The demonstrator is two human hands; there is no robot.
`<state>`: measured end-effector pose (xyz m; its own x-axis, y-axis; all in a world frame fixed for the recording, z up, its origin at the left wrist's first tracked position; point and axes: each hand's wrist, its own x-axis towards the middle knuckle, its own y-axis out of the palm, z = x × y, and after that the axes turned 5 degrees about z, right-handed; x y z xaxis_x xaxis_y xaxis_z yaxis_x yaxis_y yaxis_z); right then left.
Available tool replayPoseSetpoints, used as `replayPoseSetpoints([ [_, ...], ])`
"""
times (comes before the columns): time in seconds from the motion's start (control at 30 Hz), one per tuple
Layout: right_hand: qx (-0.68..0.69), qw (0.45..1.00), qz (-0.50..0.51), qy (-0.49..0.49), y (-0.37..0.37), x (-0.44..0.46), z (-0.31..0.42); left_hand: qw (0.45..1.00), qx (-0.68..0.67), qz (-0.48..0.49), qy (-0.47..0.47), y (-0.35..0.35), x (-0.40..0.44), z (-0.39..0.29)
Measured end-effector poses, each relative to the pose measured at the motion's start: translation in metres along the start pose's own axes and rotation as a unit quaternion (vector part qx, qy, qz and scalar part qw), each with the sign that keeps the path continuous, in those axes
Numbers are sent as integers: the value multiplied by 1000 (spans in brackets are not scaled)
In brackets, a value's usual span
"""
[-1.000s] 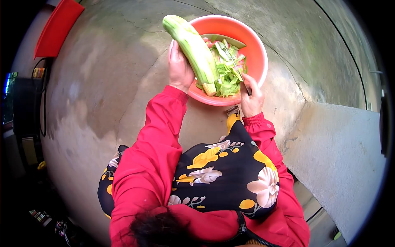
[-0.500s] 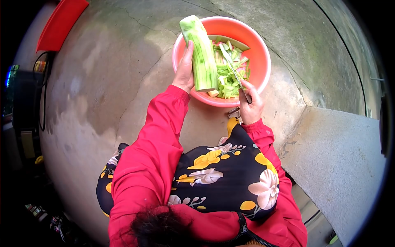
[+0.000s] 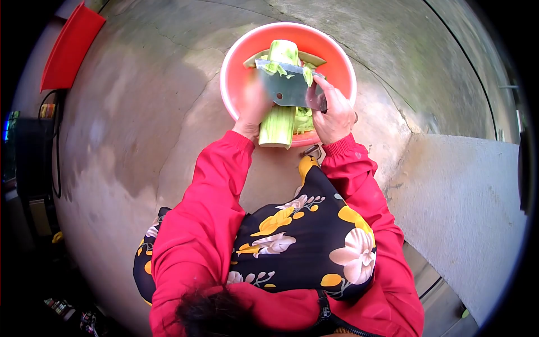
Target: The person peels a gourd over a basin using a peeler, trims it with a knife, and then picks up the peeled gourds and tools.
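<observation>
A peeled pale-green gourd (image 3: pixel 277 128) lies lengthwise over the orange-pink basin (image 3: pixel 343 84), its near end over the front rim. My right hand (image 3: pixel 335 115) grips a cleaver (image 3: pixel 285 87), whose broad blade, with a small hole, crosses above the gourd and hides its middle. Green shreds (image 3: pixel 273 68) cling to the blade's upper edge. My left hand (image 3: pixel 252 106) is at the gourd's left side, by the blade's left end; motion smears its fingers, so its hold is unclear. More green peelings (image 3: pixel 304 119) lie in the basin to the gourd's right.
Behind the gourd, a pale curved piece (image 3: pixel 312 58), board or rind I cannot tell, lies in the basin. The basin stands on a cracked concrete floor (image 3: pixel 129 129). A raised concrete slab (image 3: pixel 460 208) is at right, a red object (image 3: pixel 73 45) at upper left.
The gourd has come down from its raised position at the basin's left to lie over the middle. The cleaver has turned from edge-on to broad face showing, and moved left across the gourd.
</observation>
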<state>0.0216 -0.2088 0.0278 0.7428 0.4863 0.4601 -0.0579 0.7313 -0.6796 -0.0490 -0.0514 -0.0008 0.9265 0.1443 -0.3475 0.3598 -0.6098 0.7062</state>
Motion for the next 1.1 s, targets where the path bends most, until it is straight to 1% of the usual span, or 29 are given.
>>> replayPoseSetpoints([
  [0.03, -26, 999, 4, -20, 1, 2, -1, 1000, 12, 0, 2, 2, -1, 3],
  [0.1, -43, 999, 12, -23, 4, 3, -7, 999, 36, 0, 5, 5, -4, 9],
  [0.17, -78, 996, 3, -51, 9, 3, -12, 985, 162, 37, 53, 19, -14, 5],
  [0.2, -71, 997, 21, -38, 10, 2, -16, 990, 133, 36, 22, 19, -14, 6],
  [0.23, -72, 997, 20, -38, 11, 2, -17, 990, 134, 37, 21, 24, -16, 5],
  [0.3, -119, 993, 15, -13, 12, 2, -20, 993, 118, 14, 15, 36, -20, 4],
  [0.33, -120, 993, 15, -12, 12, 3, -22, 994, 103, 20, 5, 40, -22, 2],
  [0.4, -121, 992, 6, 36, 14, 7, -29, 994, 105, 32, 13, 40, -22, 4],
  [0.43, -102, 992, -7, 79, 15, 10, -33, 993, 107, 43, 22, 40, -21, 4],
  [0.5, -85, 978, 23, 190, 11, 14, -41, 990, 129, 38, 30, 40, -22, 4],
  [0.53, -45, 981, 14, 190, 3, 15, -36, 987, 151, 33, 38, 40, -23, 4],
  [0.57, -44, 981, 15, 189, -1, 12, -33, 987, 151, 31, 39, 38, -22, 3],
  [0.63, 54, 986, 14, 159, -8, 5, -26, 999, -6, 15, -28, 23, -14, -2],
  [0.67, 70, 988, 3, 141, -6, -2, -21, 999, 0, 34, -42, 13, -10, -3],
  [0.7, 70, 988, 4, 141, -7, -9, -16, 999, -1, 32, -42, 6, -3, -1],
  [0.77, 103, 991, 29, 84, -12, -20, -1, 1000, -1, -1, 29, 3, 3, -3],
  [0.8, 120, 992, 24, 39, -11, -27, 0, 999, 3, 10, 53, 1, 4, -4],
  [0.83, 129, 990, 35, 40, -13, -33, 7, 999, 4, 10, 53, 5, 3, -7],
  [0.9, 113, 993, 45, 8, -14, -43, 15, 995, -54, 43, 66, 10, -1, -12],
  [0.93, 132, 991, 33, -3, -14, -44, 20, 995, -53, 42, 67, 5, 1, -11],
  [0.97, 132, 991, 34, -3, -14, -45, 21, 996, -38, 37, 74, -3, 6, -8],
  [1.0, 114, 992, 42, -27, -14, -45, 22, 996, -22, 33, 81, -8, 9, -6],
  [1.03, 95, 993, 49, -52, -14, -45, 23, 996, -22, 33, 81, -3, 7, -7],
  [1.1, 99, 993, 40, -58, -16, -42, 27, 993, 6, 35, 111, 10, 2, -10],
])
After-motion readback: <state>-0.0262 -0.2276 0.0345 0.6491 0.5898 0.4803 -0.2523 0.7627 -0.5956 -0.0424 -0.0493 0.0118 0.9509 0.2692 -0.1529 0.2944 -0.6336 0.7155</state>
